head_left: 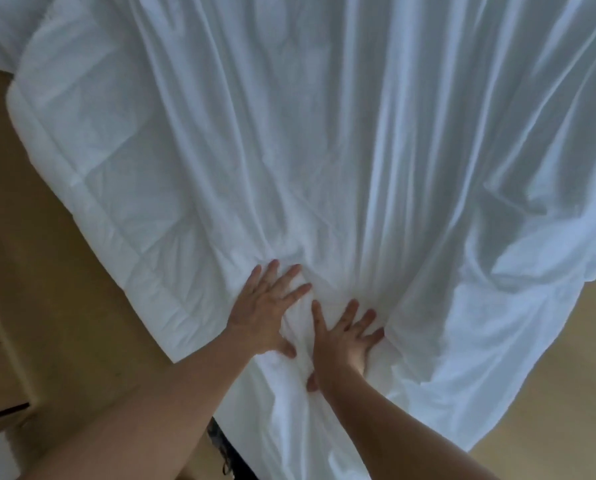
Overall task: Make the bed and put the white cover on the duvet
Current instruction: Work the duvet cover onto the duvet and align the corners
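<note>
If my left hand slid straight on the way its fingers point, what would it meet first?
The left hand would likely first meet bunched folds of the white cover; beyond, the way looks free.

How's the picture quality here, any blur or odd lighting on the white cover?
Head view: soft overall, slight blur at the left hand and right hand; dim bluish light on the white cover, shadows in its folds; wide-angle lens curves its edges.

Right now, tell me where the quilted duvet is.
Head view, left side: the quilted duvet lies left of the white cover, beside the left hand.
</note>
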Motion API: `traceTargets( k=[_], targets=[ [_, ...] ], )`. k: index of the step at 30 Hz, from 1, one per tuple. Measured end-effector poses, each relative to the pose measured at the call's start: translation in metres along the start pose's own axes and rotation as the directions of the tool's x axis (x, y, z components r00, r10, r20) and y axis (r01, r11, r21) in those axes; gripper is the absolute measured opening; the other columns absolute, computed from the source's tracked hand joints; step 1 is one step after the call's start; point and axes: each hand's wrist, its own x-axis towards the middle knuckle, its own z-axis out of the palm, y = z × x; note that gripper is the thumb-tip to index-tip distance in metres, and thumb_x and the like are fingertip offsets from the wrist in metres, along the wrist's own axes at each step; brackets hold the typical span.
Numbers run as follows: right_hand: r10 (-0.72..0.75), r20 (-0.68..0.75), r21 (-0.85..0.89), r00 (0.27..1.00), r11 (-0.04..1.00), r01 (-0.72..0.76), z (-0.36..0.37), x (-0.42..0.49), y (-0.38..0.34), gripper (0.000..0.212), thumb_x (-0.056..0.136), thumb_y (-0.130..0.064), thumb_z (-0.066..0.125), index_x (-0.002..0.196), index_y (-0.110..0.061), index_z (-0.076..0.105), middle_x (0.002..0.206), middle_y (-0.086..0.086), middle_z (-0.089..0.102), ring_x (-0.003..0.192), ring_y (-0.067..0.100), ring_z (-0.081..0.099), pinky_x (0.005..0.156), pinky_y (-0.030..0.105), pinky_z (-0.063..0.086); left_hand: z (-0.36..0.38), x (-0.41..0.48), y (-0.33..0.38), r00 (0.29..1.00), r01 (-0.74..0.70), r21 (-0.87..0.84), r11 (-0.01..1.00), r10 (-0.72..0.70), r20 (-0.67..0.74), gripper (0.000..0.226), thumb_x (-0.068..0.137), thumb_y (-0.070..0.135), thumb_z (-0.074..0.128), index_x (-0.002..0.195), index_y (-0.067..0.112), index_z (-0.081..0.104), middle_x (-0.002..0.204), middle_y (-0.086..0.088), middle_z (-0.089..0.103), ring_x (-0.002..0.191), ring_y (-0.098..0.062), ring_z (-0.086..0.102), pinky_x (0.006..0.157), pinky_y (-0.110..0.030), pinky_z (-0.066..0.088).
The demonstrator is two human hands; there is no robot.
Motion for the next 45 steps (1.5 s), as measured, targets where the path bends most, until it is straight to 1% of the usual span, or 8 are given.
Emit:
traceTargets(
  k=[7, 10, 15, 18, 21, 29, 37, 45],
  targets=[
    [0.169, 0.058, 0.036, 0.984, 0.985, -0.171, -0.013, 0.009, -0.027, 0.106, 0.100, -0.024, 0.060, 0.151, -0.034, -0.032, 0.155, 0.046, -0.005, 0.144, 0.063, 0.008, 0.114, 0.069, 0.017, -0.022, 0.039, -0.056, 0.999, -0.050, -0.178, 0.983, 0.047, -0.023, 0.120, 0.064, 0.081, 0.069, 0.159, 0.044, 0.006, 0.168, 0.000, -0.021, 0.155, -0.023, -0.017, 0.125, -0.053, -0.005],
    [0.240, 0.076, 0.261, 0.968, 0.932, -0.252, -0.049, -0.016, -0.046, 0.093, 0.096, -0.032, 0.064, 0.161, -0.029, -0.002, 0.148, 0.027, 0.046, 0.137, 0.041, 0.044, 0.111, 0.044, 0.038, -0.062, 0.028, -0.087, 0.986, -0.118, -0.511, 0.851, 0.160, 0.039, 0.076, 0.084, 0.055, 0.073, 0.151, 0.031, 0.045, 0.164, -0.005, 0.031, 0.151, -0.020, 0.029, 0.121, -0.034, 0.023],
    [0.455, -0.109, 0.940, 0.884, 0.337, -0.058, -0.170, -0.078, -0.118, 0.034, 0.088, -0.033, 0.076, 0.119, -0.019, 0.074, 0.094, -0.007, 0.076, 0.089, 0.008, 0.071, 0.077, 0.012, 0.049, -0.162, -0.037, -0.209, 0.992, -0.125, -0.910, 0.394, 0.050, -0.115, 0.032, 0.090, 0.040, 0.071, 0.115, 0.019, 0.074, 0.109, 0.005, 0.077, 0.105, -0.009, 0.071, 0.092, -0.021, 0.052],
    [0.577, -0.190, 0.973, 0.794, 0.005, 0.229, -0.248, -0.122, -0.176, 0.008, 0.092, -0.021, 0.073, 0.096, -0.016, 0.078, 0.083, -0.001, 0.076, 0.085, 0.015, 0.073, 0.086, 0.037, 0.059, -0.217, -0.094, -0.302, 0.973, -0.177, -0.968, 0.178, -0.118, -0.200, 0.041, 0.076, 0.055, 0.070, 0.101, 0.024, 0.075, 0.098, 0.005, 0.078, 0.097, -0.013, 0.074, 0.094, -0.038, 0.057],
    [0.595, -0.265, 0.871, 0.759, -0.189, 0.452, -0.310, -0.163, -0.219, 0.008, 0.093, -0.010, 0.070, 0.091, -0.007, 0.076, 0.084, 0.009, 0.077, 0.087, 0.024, 0.075, 0.083, 0.041, 0.059, -0.263, -0.151, -0.384, 0.949, -0.200, -0.969, 0.146, -0.216, -0.229, 0.035, 0.083, 0.047, 0.076, 0.101, 0.017, 0.074, 0.096, 0.000, 0.078, 0.095, -0.019, 0.074, 0.092, -0.038, 0.057],
    [0.481, -0.466, 0.800, 0.742, -0.128, 0.586, -0.365, -0.221, -0.300, 0.013, 0.094, -0.011, 0.067, 0.089, -0.005, 0.078, 0.082, 0.010, 0.077, 0.085, 0.025, 0.076, 0.078, 0.036, 0.062, -0.297, -0.255, -0.520, 0.848, -0.284, -0.937, 0.204, -0.402, -0.345, 0.016, 0.092, 0.023, 0.068, 0.100, 0.010, 0.074, 0.092, -0.006, 0.077, 0.089, -0.023, 0.075, 0.086, -0.037, 0.059],
    [0.569, -0.479, 0.759, 0.669, -0.114, 0.641, -0.386, -0.236, -0.369, 0.018, 0.096, -0.009, 0.063, 0.086, -0.001, 0.075, 0.086, 0.009, 0.078, 0.083, 0.030, 0.076, 0.072, 0.037, 0.063, -0.311, -0.288, -0.585, 0.824, -0.414, -0.890, 0.190, -0.337, -0.456, 0.023, 0.087, 0.023, 0.067, 0.100, 0.004, 0.074, 0.089, -0.011, 0.076, 0.088, -0.029, 0.074, 0.083, -0.037, 0.061],
    [0.444, -0.514, 0.808, 0.734, -0.037, 0.588, -0.433, -0.247, -0.484, 0.015, 0.095, -0.011, 0.065, 0.087, -0.006, 0.077, 0.086, 0.006, 0.077, 0.082, 0.023, 0.076, 0.078, 0.042, 0.059, -0.299, -0.312, -0.666, 0.811, -0.482, -0.873, 0.073, -0.339, -0.476, 0.022, 0.089, 0.024, 0.068, 0.101, 0.006, 0.074, 0.090, -0.011, 0.076, 0.085, -0.026, 0.075, 0.079, -0.029, 0.061]
  ],
)
